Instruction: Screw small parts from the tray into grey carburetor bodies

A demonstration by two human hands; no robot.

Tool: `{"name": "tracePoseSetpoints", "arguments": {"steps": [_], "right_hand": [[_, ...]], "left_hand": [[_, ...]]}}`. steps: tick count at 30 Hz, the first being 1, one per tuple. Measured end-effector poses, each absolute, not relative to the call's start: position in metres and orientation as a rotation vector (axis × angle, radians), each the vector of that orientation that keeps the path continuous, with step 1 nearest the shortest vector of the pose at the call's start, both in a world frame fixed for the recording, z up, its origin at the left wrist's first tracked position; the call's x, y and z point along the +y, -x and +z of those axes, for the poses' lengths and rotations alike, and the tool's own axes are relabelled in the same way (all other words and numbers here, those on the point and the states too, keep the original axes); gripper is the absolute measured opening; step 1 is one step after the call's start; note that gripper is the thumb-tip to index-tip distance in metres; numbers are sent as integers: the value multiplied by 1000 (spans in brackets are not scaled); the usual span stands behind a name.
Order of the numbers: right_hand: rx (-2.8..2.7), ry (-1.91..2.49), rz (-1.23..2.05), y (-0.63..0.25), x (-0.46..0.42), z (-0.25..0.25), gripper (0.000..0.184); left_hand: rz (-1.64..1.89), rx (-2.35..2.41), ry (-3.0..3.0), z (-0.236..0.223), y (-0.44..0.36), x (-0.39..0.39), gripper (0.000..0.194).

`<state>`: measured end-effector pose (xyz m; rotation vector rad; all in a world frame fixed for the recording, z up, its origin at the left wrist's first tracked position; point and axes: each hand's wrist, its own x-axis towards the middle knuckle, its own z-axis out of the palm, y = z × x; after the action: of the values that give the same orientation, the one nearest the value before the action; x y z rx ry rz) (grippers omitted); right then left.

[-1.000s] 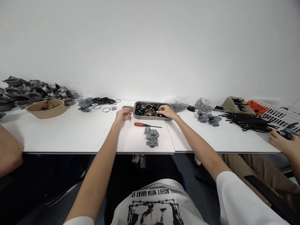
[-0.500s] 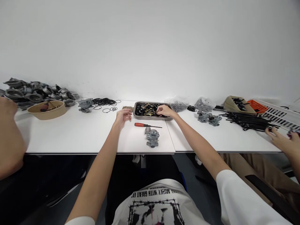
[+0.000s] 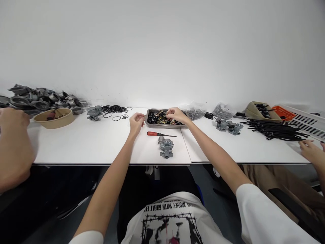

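My right hand [image 3: 176,115] is over the metal tray [image 3: 166,126], its fingers pinched among small black and brass-coloured parts [image 3: 157,117]; whatever is in the pinch is too small to make out. At the tray's left end, my left hand [image 3: 136,123] has its fingertips closed together near the rim. I cannot make out what they hold. Below the tray lies a screwdriver [image 3: 152,134] with a red handle, pointing right. A grey metal carburetor body [image 3: 167,147] stands in front of it, near the table edge, touched by neither hand.
Left are a heap of grey castings [image 3: 42,100], a tan bowl [image 3: 54,121], another carburetor body [image 3: 94,113] and black rubber rings [image 3: 114,108]. Right are bagged parts [image 3: 194,112], carburetor bodies [image 3: 229,126], black strips [image 3: 276,129] and a white basket [image 3: 304,120]. Co-workers' hands [image 3: 313,153] show at both sides.
My left hand has moved slightly right and up, and its fingers have closed. My right hand has lifted slightly within the tray. The co-worker's hand at right has shifted outward.
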<state>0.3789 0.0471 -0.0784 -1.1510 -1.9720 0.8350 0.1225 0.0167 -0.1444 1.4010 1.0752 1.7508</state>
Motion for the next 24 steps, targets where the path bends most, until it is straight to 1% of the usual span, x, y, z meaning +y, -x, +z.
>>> {"name": "tracePoseSetpoints", "arguments": {"steps": [3,6,8,10,16,20,22,24], "right_hand": [[-1980,1118,847,-359,39,-76,3],[-1970,1084,858,-343,35,-75,4],[-1961,1066,885,-335,34,-76,6],[-1952,1049,926,-328,35,-79,7],[-1923,1032,1007,-318,39,-92,7],[-1890,1020,1061,-316,36,-92,5],[-1875,1012,1102,-316,32,-89,6],[-1851,1008,1142,-318,29,-86,12]], "left_hand": [[1775,1086,-1664,-143,-137,8,32],[1664,1060,-1917,-144,-148,2,49],[1589,1054,-2026,-147,-151,2,57],[1545,1069,-2085,-150,-152,4,59],[1545,1127,-2134,-155,-150,9,51],[1560,1141,-2157,-155,-149,9,46],[1571,1146,-2163,-155,-149,9,39],[1587,1157,-2164,-154,-148,10,28]]}}
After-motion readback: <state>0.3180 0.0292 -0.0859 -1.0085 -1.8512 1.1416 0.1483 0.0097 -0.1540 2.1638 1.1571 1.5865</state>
